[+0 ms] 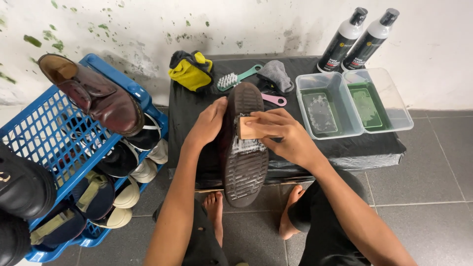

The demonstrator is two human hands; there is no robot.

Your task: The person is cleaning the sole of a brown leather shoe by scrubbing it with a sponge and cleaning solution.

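Two hands on one upturned shoe [245,148]: left hand [209,123] grip steadying, right hand [283,135] grip on brush [248,129].

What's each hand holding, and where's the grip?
Right hand grips a wooden-backed brush by its block, bristles on the sole. Left hand steadies the upturned shoe at its side edge.

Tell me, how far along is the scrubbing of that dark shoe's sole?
Done: white foam already covers the middle of the dark ridged rubber sole, turned upward. In hand: the right hand presses a wooden-backed brush on it while the left hand steadies the shoe's edge. Left: heel and toe look unlathered, and shoes remain in the blue plastic basket.
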